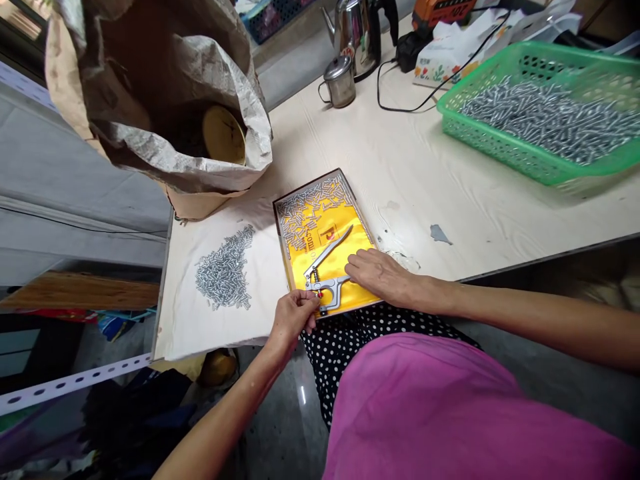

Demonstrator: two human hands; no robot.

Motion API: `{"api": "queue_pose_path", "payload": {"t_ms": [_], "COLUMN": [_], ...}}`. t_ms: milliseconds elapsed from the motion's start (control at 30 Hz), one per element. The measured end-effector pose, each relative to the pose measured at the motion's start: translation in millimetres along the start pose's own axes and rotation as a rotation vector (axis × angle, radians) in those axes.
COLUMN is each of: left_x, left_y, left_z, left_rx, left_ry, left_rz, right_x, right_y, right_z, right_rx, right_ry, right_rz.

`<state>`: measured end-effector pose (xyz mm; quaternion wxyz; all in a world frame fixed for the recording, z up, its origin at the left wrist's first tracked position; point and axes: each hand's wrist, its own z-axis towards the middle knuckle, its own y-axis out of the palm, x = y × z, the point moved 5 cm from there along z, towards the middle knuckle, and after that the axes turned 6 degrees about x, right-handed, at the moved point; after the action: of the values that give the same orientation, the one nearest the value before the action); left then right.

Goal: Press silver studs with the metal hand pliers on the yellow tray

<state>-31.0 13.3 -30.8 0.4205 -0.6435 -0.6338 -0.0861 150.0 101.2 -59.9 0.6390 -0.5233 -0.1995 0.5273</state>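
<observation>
Silver-grey snap pliers [333, 283] lie over a shallow tray [357, 207] with a yellow printed lining; their upper handle is raised away from the lower one. My right hand [377, 275] is closed around the end of the lower handle. At the jaws, beside a small red part, my left hand [295, 312] has thumb and fingertips pinched together. Whatever is between them is hidden or too small to name. Many small silver metal pieces [313, 200] cover the tray's far and left side. A pile of similar small pieces [226, 270] lies on white cloth left of the tray.
A green basket [505, 147] of longer metal pieces stands at right. An open paper sack [215, 180] with a yellow round thing inside is at back left. Behind are a metal cup [340, 83], a kettle [356, 33], a black cable [400, 109] and a tissue pack [445, 57].
</observation>
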Motion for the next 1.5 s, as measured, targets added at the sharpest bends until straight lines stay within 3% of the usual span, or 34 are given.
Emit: {"api": "queue_pose_path", "payload": {"t_ms": [500,1233,1500], "left_x": [-4,14,11], "left_y": [5,0,2], "left_z": [2,18,16], "left_rx": [-0.002,-0.236,-0.162], "left_ry": [-0.035,-0.142,-0.153], "left_rz": [0.105,0.366,0.323], "right_x": [-4,-10,-2], "right_y": [-14,-20,-17], "right_z": [6,9,8], "right_rx": [-0.069,-0.12,-0.116], "right_ry": [0.023,0.037,-0.016], "right_rz": [-0.017,-0.031,-0.011]}}
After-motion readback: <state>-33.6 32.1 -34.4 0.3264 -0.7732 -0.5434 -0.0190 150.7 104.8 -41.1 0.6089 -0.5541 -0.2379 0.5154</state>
